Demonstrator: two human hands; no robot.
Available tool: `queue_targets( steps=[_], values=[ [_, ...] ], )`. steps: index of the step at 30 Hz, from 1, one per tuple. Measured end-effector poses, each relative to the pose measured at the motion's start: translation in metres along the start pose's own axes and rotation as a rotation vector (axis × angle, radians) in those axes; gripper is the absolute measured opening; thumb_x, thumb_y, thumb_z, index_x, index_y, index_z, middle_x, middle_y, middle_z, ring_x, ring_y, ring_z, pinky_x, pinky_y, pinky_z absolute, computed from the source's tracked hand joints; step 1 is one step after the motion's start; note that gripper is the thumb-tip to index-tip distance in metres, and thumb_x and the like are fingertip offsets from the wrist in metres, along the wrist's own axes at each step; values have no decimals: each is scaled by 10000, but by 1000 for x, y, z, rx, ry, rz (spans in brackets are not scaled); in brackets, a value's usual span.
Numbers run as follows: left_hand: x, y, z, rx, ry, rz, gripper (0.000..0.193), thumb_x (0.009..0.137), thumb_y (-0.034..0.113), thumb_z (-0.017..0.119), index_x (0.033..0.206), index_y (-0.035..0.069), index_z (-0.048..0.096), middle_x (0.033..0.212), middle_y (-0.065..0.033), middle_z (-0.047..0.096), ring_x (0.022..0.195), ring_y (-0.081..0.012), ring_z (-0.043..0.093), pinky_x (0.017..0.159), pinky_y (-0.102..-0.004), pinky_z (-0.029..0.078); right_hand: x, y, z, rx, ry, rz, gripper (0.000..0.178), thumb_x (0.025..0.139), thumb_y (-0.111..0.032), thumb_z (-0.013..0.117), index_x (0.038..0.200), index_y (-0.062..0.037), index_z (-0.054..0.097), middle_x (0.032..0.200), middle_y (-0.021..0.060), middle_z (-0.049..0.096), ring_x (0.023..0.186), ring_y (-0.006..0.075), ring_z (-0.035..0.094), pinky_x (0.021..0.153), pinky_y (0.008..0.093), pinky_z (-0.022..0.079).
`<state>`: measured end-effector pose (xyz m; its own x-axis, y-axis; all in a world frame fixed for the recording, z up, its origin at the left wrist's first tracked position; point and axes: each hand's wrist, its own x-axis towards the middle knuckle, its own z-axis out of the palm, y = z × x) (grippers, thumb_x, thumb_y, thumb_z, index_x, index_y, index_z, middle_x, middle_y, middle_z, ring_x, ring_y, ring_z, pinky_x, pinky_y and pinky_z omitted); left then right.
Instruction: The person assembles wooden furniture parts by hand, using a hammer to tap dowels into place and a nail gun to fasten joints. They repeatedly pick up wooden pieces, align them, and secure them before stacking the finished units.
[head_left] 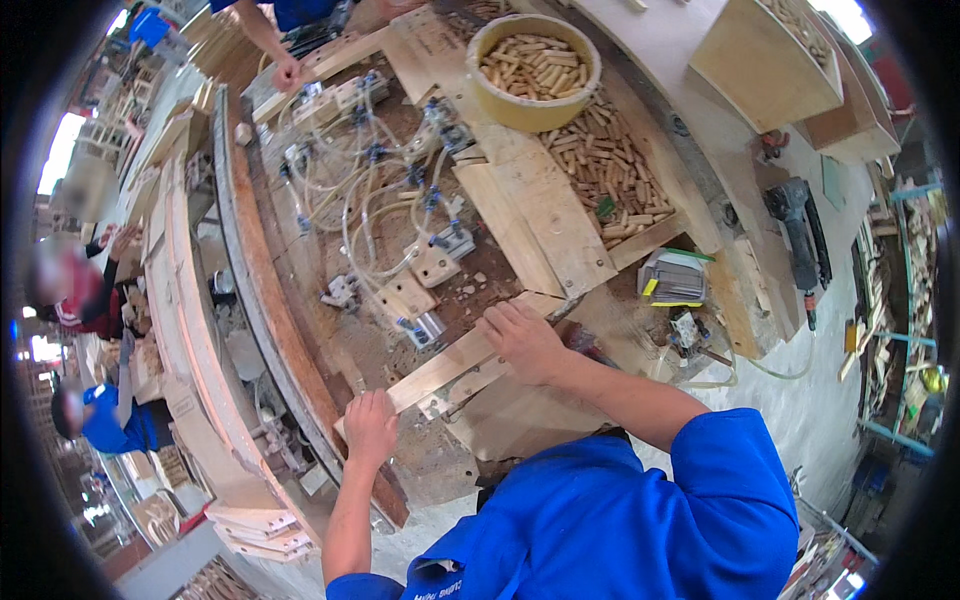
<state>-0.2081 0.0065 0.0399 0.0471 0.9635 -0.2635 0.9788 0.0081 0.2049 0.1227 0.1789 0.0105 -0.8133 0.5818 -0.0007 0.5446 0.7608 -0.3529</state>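
Apparently, contact being partly hidden, left hand (370, 425) grasps the wooden strip (445, 367) at its eight-o'clock end, right hand (522, 342) toward two; uneven pushing could skew it.

- One wooden strip (448, 368) between left hand (371, 425) and right hand (522, 342)
- One yellow bucket (540, 118) beyond the right hand
- Two wooden boxes (755, 70), farther beyond it, rightward
- One handheld tool (795, 225), right of it

Light falls fairly evenly, bright patches (62, 152) glare near the rim, and edges curve into black.
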Motion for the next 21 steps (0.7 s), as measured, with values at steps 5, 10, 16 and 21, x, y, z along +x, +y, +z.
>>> queue_targets(
  steps=[5, 10, 16, 21],
  values=[
    [6, -6, -5, -25, -110, 11, 592, 778, 215, 877, 1290, 27, 646, 1145, -177, 676, 1121, -379, 644, 1002, -494, 483, 1, -4, -6, 93, 1, 36, 780, 687, -206, 831, 1393, 3, 575, 1361, 169, 573, 1347, 355, 521, 1217, 487, 361],
    [76, -19, -36, -437, 164, -272, 545, 927, 284, 814, 1368, 9, 648, 1319, -219, 712, 1145, -355, 709, 985, -467, 558, -1, -3, -3, -8, 16, 62, 862, 632, -285, 877, 1390, -9, 575, 1382, 164, 571, 1353, 358, 522, 1206, 485, 376],
    [139, -69, -29, -784, 538, -321, 393, 981, 202, 734, 1329, 31, 668, 1241, -161, 744, 1031, -255, 740, 969, -381, 569, 5, -14, -16, 20, 58, -46, 761, 678, -219, 831, 1365, -2, 586, 1327, 169, 590, 1312, 341, 539, 1180, 458, 389],
    [145, -9, -36, -677, 398, -453, 374, 967, 204, 709, 1307, 56, 659, 1209, -138, 753, 915, -222, 748, 869, -400, 575, -4, -6, -16, -10, 8, 43, 792, 683, -275, 859, 1374, -18, 571, 1319, 166, 598, 1307, 339, 544, 1180, 470, 390]
  ],
)
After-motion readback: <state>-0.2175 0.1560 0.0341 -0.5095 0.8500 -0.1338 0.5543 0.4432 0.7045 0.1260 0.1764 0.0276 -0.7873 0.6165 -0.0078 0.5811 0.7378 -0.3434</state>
